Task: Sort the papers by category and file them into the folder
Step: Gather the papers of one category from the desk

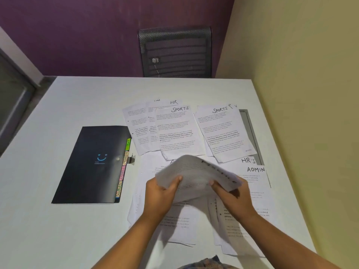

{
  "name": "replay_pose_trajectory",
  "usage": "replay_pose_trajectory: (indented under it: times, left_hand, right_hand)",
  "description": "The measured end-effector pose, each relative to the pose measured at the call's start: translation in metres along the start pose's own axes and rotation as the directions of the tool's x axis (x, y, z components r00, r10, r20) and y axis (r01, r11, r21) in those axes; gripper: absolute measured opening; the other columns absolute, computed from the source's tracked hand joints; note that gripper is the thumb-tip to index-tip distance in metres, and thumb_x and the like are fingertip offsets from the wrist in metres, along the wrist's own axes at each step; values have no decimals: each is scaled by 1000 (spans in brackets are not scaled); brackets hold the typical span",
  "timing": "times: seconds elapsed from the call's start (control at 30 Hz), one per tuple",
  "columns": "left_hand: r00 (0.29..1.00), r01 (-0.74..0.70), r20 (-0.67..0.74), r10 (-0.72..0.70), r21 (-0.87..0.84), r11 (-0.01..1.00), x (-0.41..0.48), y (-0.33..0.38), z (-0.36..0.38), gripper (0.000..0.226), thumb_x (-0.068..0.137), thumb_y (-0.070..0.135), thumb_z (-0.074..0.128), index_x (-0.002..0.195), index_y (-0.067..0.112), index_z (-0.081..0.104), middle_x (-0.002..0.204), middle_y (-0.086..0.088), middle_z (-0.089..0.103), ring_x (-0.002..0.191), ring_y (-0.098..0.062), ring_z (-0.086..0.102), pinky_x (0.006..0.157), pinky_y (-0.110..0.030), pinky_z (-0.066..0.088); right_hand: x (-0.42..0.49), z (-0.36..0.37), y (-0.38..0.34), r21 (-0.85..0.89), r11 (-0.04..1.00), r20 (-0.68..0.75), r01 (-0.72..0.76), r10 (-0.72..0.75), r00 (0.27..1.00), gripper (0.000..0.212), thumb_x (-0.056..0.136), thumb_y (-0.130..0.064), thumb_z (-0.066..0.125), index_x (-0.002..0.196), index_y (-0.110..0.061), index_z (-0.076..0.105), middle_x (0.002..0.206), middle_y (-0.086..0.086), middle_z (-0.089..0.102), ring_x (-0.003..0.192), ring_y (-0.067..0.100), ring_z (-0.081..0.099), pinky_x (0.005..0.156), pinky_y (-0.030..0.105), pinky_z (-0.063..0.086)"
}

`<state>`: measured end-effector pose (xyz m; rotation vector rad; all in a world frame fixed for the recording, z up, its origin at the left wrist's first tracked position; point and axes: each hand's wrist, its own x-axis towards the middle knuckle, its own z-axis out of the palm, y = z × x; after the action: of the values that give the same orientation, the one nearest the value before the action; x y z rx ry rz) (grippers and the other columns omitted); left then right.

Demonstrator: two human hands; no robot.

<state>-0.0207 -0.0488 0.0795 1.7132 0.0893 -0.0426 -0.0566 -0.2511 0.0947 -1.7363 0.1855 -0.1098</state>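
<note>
A white desk fills most of the view, with a dark mesh-backed chair at its far edge against a purple wall.

On the left half of the desk lies a black folder, flat and closed, well left of both hands. What it holds inside cannot be seen.

Loose printed papers are spread over the middle and right of the desk. On the far side, a sheet headed SPORTS overlaps a sheet marked HR, and a second SPORTS sheet lies to their right. Nearer, an ADMIN sheet sits just right of the hands, and more sheets lie under the forearms.

A held sheet, blurred and bowed upward, is raised above these papers between the two hands. The left hand grips its left edge, thumb on top and fingers curled under. The right hand grips its right part the same way.

Coloured index tabs stick out along the folder's right edge; a green one reads HR, and lower ones read ADMIN and SPORTS. A small snap button sits on the cover beside them.
</note>
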Motion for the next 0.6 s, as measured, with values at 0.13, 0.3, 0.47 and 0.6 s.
replay_pose_trajectory:
  times: [0.13,0.3,0.47,0.6]
  left_hand:
    - [998,61,12,-62,25,998,5,-8,-7,22,83,15,77,76,35,69,72,16,74,76,-1,72,65,-14,55]
    - [998,22,59,-21,-11,1000,2,-13,-11,25,85,5,73,81,29,74,76,17,76,76,2,71,68,-12,53]
    - [996,65,58,-66,18,998,6,-22,-10,29,87,9,73,90,37,68,87,26,74,88,2,70,72,-12,55]
    - [997,46,59,-47,16,999,9,-23,-15,31,87,6,72,92,37,69,88,25,75,87,5,70,74,-12,55]
  right_hand:
    - [2,1,11,-58,996,-28,-63,61,998,29,85,-10,74,91,-38,72,84,-20,76,79,-3,71,68,16,55]
    - [2,1,20,-129,990,-10,-64,63,998,28,83,0,74,90,-27,73,78,-26,73,78,-8,68,70,9,51]
    - [7,3,33,-158,977,26,-144,150,988,34,87,-5,72,90,-37,62,69,-30,67,66,-14,60,65,13,47]
    - [13,6,37,-175,968,-38,-180,176,984,27,86,-14,74,85,-37,59,55,-19,64,50,-5,60,50,10,46]
